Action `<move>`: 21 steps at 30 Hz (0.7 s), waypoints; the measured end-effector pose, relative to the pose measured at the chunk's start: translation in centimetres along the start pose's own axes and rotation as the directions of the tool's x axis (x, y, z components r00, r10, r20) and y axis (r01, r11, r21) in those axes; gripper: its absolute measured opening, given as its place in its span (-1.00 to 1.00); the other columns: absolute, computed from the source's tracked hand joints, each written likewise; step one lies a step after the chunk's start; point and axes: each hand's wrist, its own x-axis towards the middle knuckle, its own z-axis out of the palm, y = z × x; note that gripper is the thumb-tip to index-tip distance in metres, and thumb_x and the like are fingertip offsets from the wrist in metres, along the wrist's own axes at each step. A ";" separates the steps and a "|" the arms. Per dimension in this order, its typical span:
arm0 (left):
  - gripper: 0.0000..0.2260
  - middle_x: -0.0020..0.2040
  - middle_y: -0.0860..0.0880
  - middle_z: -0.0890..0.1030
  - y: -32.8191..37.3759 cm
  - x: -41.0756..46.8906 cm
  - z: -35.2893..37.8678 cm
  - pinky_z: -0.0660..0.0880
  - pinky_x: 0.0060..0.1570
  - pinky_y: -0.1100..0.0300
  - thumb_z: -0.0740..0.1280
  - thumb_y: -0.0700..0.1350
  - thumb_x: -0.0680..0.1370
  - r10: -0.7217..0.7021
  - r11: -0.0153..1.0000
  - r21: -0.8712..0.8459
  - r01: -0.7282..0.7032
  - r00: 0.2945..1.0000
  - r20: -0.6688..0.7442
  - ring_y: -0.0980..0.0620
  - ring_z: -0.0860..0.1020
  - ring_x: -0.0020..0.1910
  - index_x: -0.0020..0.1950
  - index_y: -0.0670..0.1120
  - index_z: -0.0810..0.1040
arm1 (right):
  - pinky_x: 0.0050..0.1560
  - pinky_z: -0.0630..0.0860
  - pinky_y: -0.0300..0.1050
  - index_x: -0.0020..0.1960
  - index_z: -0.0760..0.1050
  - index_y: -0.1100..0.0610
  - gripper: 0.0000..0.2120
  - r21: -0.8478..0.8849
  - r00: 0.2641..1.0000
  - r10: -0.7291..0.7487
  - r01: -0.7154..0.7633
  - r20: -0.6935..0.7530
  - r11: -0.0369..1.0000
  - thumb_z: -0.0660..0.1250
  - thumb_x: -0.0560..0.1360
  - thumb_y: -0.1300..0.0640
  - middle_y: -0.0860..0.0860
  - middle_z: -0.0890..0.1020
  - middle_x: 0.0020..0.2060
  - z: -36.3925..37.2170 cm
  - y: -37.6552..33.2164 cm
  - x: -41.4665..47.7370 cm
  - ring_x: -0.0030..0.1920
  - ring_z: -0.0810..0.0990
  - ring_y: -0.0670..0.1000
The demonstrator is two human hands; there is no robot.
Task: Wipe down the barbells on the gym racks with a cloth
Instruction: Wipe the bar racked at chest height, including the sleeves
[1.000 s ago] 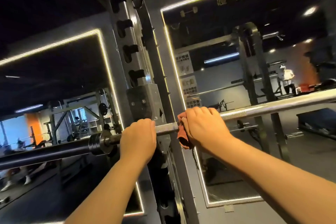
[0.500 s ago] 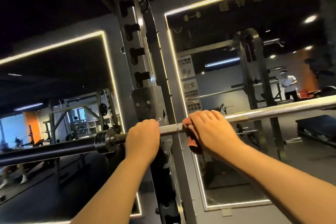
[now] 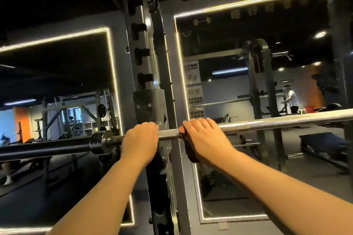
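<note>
Rack upright [image 3: 141, 63] is my landmark: a tall slotted post, centre frame. A lit wall mirror [image 3: 238, 187] sits behind it to the right.

The barbell [image 3: 277, 123] runs across the front of the upright, resting in the hook block [image 3: 149, 105] bolted to it. The silver knurled shaft goes off right of the upright. The collar [image 3: 100, 142] and dark sleeve go off left. I judge it stays racked so the rack takes the weight and both hands are free to work.

Left hand [image 3: 140, 139] is directly in front of the upright, just right of the collar, with its fingers curled over the top of the shaft. I read it as a bracing grip, to stop the bar rolling or sliding in the hook.

Right hand [image 3: 202, 137] is just right of the upright, fingers wrapped over the shaft with the cloth [image 3: 189, 150] trapped between palm and bar. The dark reddish cloth hangs below the heel of the hand. Wrapping it that way lets the cloth reach round the steel.

Versus the earlier frames, both hands keep the same grips. The bare gap of knurl between them at the upright looks about unchanged. The view has tilted up a little, so the hands and bar sit lower in frame. The cloth now reads darker. No clear stroke along the shaft yet.
</note>
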 end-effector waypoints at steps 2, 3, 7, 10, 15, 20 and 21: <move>-0.87 -0.19 0.08 0.48 -0.4 0.3 0.1 0.51 -0.23 0.09 0.18 -0.09 0.68 0.009 1.000 0.015 -0.009 1.000 -0.004 0.04 0.49 -0.27 -0.06 0.04 0.42 | 0.59 0.16 0.16 0.62 0.16 0.06 -0.41 -0.005 0.999 -0.028 0.028 -0.037 1.000 0.27 0.65 0.00 0.04 0.34 0.54 0.2 2.9 -1.5 0.56 0.29 0.11; -0.87 -0.19 0.08 0.48 -0.5 0.5 0.1 0.53 -0.22 0.08 0.17 -0.08 0.68 0.018 1.000 0.015 -0.018 1.000 0.006 0.04 0.50 -0.27 -0.04 0.04 0.43 | 0.56 0.22 0.19 0.59 0.22 0.06 -0.42 -0.036 0.996 -0.012 0.009 -0.086 0.999 0.30 0.63 0.00 0.05 0.41 0.50 0.5 4.3 -2.2 0.52 0.36 0.13; -0.88 -0.15 0.09 0.46 0.0 0.7 -0.1 0.52 -0.19 0.10 0.15 -0.05 0.70 0.057 0.998 0.017 -0.059 0.996 0.066 0.07 0.48 -0.23 -0.01 0.05 0.43 | 0.50 0.29 0.34 0.45 0.43 0.13 -0.55 -0.078 0.968 0.101 -0.122 -0.230 0.989 0.17 0.66 -0.08 0.10 0.59 0.31 1.4 5.1 -2.5 0.37 0.53 0.18; -0.91 -0.13 0.05 0.47 1.0 1.0 -1.0 0.49 -0.16 0.08 0.16 -0.08 0.68 0.029 0.997 0.068 -0.037 0.993 0.114 0.02 0.49 -0.21 0.00 0.00 0.42 | 0.54 0.16 0.36 0.39 0.42 0.16 -0.62 -0.068 0.977 0.154 -0.166 -0.150 0.984 0.01 0.72 0.01 0.13 0.57 0.27 0.7 2.2 -0.4 0.33 0.50 0.21; -0.82 -0.11 0.00 0.47 4.4 1.2 -0.9 0.35 -0.21 0.06 0.06 -0.07 0.67 0.169 0.964 0.191 -0.187 0.980 0.107 -0.04 0.42 -0.22 0.04 -0.01 0.45 | 0.44 0.33 0.14 0.37 0.42 0.16 -0.67 -0.073 0.988 -0.050 0.039 -0.150 0.997 0.06 0.72 0.05 0.12 0.57 0.26 0.6 3.1 0.1 0.27 0.53 0.18; -0.70 -0.14 -0.03 0.52 6.6 1.2 2.2 0.48 -0.12 -0.01 -0.03 -0.06 0.64 0.231 0.961 -0.154 -0.230 0.973 -0.009 -0.08 0.49 -0.19 -0.04 -0.05 0.49 | 0.33 0.45 0.07 0.39 0.43 0.10 -0.56 -0.038 0.975 -0.018 0.010 -0.220 0.999 0.00 0.68 -0.10 0.04 0.59 0.26 0.7 9.1 -3.2 0.26 0.57 0.11; -0.66 -0.16 -0.03 0.52 6.5 1.2 2.8 0.49 -0.14 -0.02 -0.07 -0.04 0.61 0.224 0.960 -0.159 -0.229 0.973 -0.046 -0.07 0.48 -0.22 -0.05 -0.05 0.49 | 0.28 0.48 0.08 0.34 0.47 0.10 -0.54 -0.047 0.958 0.026 -0.041 -0.286 0.998 -0.02 0.67 -0.11 0.04 0.62 0.20 0.7 9.9 -3.9 0.20 0.60 0.12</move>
